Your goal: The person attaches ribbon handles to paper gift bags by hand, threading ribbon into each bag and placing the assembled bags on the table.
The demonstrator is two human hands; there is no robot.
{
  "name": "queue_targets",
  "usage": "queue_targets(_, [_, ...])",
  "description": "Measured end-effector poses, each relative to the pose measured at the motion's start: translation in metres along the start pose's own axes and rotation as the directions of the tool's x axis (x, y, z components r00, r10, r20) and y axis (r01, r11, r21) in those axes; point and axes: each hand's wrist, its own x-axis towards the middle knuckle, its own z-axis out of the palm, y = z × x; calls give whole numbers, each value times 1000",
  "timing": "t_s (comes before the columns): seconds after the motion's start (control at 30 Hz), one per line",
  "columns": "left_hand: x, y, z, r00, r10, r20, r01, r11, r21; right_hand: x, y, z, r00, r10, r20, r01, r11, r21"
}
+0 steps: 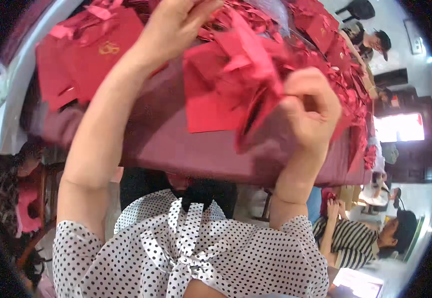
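Observation:
A red paper gift bag, smeared by motion, hangs tilted from my right hand. Thumb and forefinger pinch its upper edge, and its dark opening shows. My left hand is up at the top edge, over the far side of the table, with its fingers bent together; what they hold, if anything, cannot be made out. Between my hands another red gift bag lies flat on the dark red tablecloth, partly covered by red ribbon.
More red gift bags with a gold emblem lie at the left. A heap of red bags and ribbons spreads along the far and right sides. Clear plastic sits at the back. A person in a striped shirt works at the right; another person is farther off.

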Motion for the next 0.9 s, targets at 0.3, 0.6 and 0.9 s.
queue_targets(0.3, [-33,43,54,973,-83,214,139,955,-262,-9,15,13,963,-28,-269,-10,990,-140])
queue_targets(0.6, [-56,24,-72,781,-460,-423,432,886,-167,-7,34,4,878,237,-416,-224,971,82])
queue_targets(0.9, [-74,30,-50,969,1,249,-215,507,835,-18,81,14,984,148,96,-80,857,-509])
